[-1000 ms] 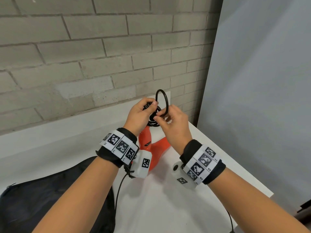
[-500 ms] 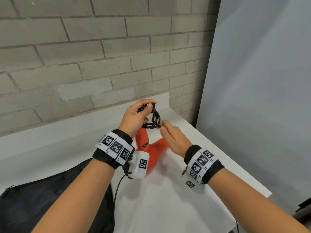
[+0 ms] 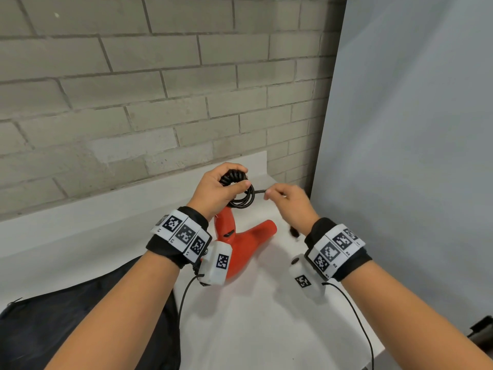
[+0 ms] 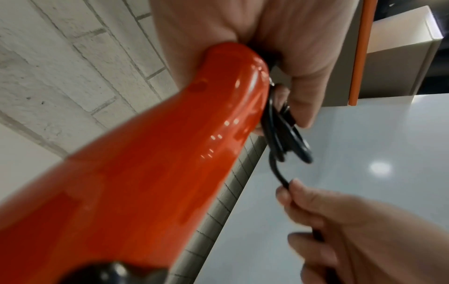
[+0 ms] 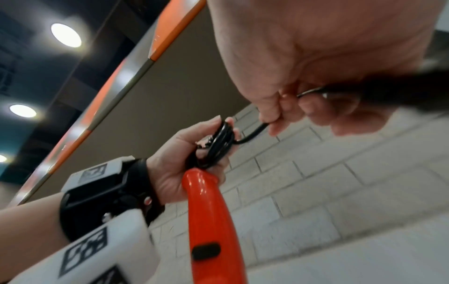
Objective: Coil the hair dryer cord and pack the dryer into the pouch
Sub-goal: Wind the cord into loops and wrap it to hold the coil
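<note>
Our left hand (image 3: 217, 190) grips the handle end of the red hair dryer (image 3: 240, 247) and clamps the black cord (image 3: 242, 198) loops against it. Just beside it, our right hand (image 3: 290, 206) pinches the cord's free stretch. The black pouch (image 3: 80, 324) lies below our left forearm.
</note>
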The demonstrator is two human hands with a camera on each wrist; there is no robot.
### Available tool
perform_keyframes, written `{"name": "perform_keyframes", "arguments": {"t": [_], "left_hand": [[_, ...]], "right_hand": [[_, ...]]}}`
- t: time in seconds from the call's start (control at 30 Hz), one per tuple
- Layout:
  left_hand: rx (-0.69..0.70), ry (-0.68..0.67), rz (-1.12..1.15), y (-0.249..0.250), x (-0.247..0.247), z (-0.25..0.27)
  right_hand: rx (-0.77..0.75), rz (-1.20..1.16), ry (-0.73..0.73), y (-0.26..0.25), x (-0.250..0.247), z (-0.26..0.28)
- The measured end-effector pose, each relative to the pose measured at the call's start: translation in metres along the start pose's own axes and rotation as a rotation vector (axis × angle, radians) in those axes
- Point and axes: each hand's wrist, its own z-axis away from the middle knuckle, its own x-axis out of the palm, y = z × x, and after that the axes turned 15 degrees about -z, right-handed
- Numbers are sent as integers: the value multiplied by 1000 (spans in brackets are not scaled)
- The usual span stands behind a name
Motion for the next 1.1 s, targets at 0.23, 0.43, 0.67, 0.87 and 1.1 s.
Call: {"name": "perform_keyframes", "arguments": {"t": [0.23, 0.43, 0.67, 0.87, 1.1], "left_hand": [[32, -32, 62, 3, 3, 3], [67, -72, 26, 4, 3, 6], [-5, -114, -76, 5, 1, 7], [-35, 19, -104, 3, -3, 5], [-136, 133, -32, -3, -10, -3]], "right_hand": [[-116, 140, 174, -32, -15, -2], [-265, 220, 197, -59, -7, 12], [-228, 103, 73, -71, -3, 17], [-100, 123, -43, -59, -18, 12], [66, 304, -339, -36, -34, 10]]}}
